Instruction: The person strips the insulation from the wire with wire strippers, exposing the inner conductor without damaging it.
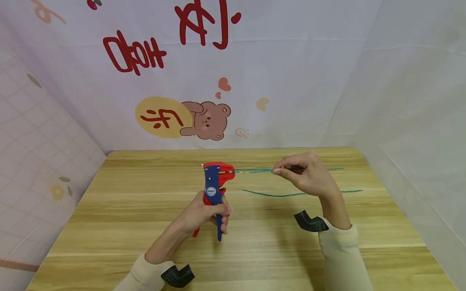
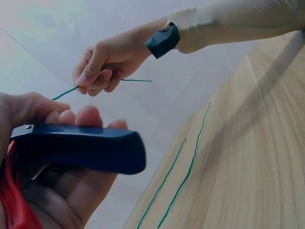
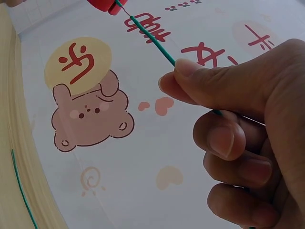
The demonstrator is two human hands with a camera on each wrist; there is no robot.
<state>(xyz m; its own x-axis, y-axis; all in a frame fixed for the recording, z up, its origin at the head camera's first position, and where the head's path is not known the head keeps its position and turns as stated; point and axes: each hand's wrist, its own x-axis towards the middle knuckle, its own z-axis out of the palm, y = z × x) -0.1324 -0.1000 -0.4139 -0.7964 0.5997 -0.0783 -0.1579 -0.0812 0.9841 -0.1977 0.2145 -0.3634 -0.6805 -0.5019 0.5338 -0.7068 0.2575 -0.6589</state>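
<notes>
My left hand grips the handles of a blue and red wire stripper, its red head pointing right. In the left wrist view the fingers curl round the blue handle. My right hand pinches a green wire between thumb and forefinger, to the right of the tool. A bare, thin stretch of that wire shows at the tool's red jaws in the right wrist view. The other fingers of the right hand are curled below.
A second green wire lies on the wooden table in front of the right hand, with a bare copper tip at its left end. Another green wire lies behind it. White printed cloth hangs at the back and sides.
</notes>
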